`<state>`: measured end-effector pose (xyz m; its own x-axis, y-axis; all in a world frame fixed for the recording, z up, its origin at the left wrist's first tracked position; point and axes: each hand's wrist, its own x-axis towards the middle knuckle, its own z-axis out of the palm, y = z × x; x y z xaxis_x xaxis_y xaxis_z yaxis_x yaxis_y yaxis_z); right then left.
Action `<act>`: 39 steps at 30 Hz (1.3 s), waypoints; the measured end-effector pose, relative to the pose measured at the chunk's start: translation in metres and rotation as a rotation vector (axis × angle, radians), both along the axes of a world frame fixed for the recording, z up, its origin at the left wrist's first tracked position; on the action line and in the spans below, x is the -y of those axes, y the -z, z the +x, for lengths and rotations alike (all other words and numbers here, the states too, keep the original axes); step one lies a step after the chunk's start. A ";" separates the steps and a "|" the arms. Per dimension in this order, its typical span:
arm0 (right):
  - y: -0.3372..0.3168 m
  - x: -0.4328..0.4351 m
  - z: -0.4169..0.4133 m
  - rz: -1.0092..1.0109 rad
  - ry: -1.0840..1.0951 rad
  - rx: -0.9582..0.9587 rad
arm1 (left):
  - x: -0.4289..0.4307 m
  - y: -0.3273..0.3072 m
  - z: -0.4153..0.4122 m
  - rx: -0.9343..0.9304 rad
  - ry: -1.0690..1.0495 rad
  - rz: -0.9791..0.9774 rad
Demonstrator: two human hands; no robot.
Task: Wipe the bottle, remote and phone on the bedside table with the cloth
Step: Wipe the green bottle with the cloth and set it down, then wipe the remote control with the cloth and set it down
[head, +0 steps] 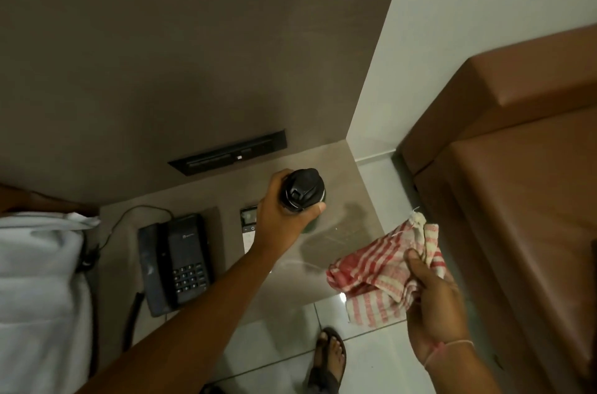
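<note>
A dark bottle [303, 191] with a black cap is held above the bedside table [349, 187], and my left hand [282, 214] is wrapped around its upper body. To the right, over the table's front corner, my right hand [433, 300] grips a bunched red-and-white checked cloth [384, 267]. The cloth is apart from the bottle. A remote [248, 225] lies on the table just left of the bottle, partly hidden by my left wrist. A black desk phone [176, 261] with a keypad sits further left on the table.
A white bed sheet [38, 280] lies at the left edge. A brown padded bench [523, 193] stands on the right. A dark switch panel [229, 153] is set in the wall behind the table. My sandalled foot [329, 355] is on the tiled floor.
</note>
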<state>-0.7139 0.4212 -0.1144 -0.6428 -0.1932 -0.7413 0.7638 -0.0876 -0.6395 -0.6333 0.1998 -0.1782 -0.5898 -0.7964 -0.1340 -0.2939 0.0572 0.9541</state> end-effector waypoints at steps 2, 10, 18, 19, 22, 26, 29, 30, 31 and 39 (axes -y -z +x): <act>0.005 0.004 -0.001 -0.009 -0.005 -0.008 | -0.001 0.007 0.002 0.004 0.015 -0.029; 0.018 0.007 -0.004 -0.010 -0.037 0.000 | -0.003 0.021 0.005 -0.041 0.028 -0.049; 0.020 0.010 -0.002 0.030 -0.034 0.018 | -0.006 0.031 0.015 -0.012 0.050 -0.008; 0.020 0.011 -0.001 0.032 -0.036 0.026 | -0.005 0.034 0.019 0.012 0.069 -0.008; 0.020 0.014 0.000 0.049 -0.052 0.032 | -0.007 0.045 0.041 0.216 0.124 -0.014; 0.019 0.012 0.006 0.095 -0.066 0.000 | -0.017 0.081 0.080 0.477 -0.083 -0.042; 0.022 0.005 0.014 0.124 -0.069 0.029 | -0.011 0.106 0.084 0.767 -0.309 -0.050; 0.024 0.004 0.018 0.131 -0.066 0.039 | -0.007 0.112 0.083 0.857 -0.328 -0.038; 0.025 0.004 0.022 0.139 -0.059 0.045 | -0.005 0.115 0.081 0.919 -0.321 -0.045; 0.021 0.011 0.053 0.170 -0.006 0.040 | 0.012 0.126 0.072 0.770 -0.417 0.133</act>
<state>-0.6604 0.4099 -0.1350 -0.6112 -0.0668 -0.7886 0.7892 0.0235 -0.6137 -0.5611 0.1873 -0.3040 0.0372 -0.8760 -0.4808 -0.8295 -0.2954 0.4741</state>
